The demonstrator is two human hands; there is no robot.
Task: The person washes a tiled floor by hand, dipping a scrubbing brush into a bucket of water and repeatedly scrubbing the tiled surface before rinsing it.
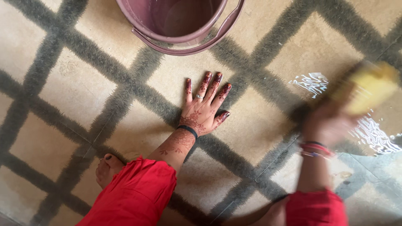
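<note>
Head view, one bucket (180, 25), two hands (204, 109), one sponge (370, 86)

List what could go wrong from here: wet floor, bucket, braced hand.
1. The left hand is braced flat on the tiled floor; the water film near the right hand could spread and make it slip.
2. The blurred yellow sponge suggests fast strokes, which may splash.
3. The bucket stands close ahead; a knock might tip it.

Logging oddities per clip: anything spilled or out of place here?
Yes: water lies pooled on the floor at right, beside the blurred right hand holding a yellow sponge. The bucket stands upright.
</note>
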